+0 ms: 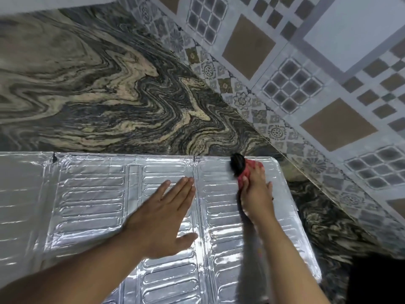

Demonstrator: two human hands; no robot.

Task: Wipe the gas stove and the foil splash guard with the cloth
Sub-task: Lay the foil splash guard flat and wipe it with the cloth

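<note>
The silver foil splash guard point(92, 194) fills the lower half of the view, embossed with long oval ridges and folded into panels. My left hand point(162, 218) lies flat and open on its middle panel, fingers pointing up towards the top edge. My right hand point(256, 194) presses a red and black cloth point(241, 166) against the upper right corner of the guard, close to its top edge. The gas stove is out of view.
Behind the guard rises a dark swirled granite wall point(109, 84). A patterned tiled wall point(306, 73) meets it at the right. A dark object point(377, 279) sits at the bottom right corner.
</note>
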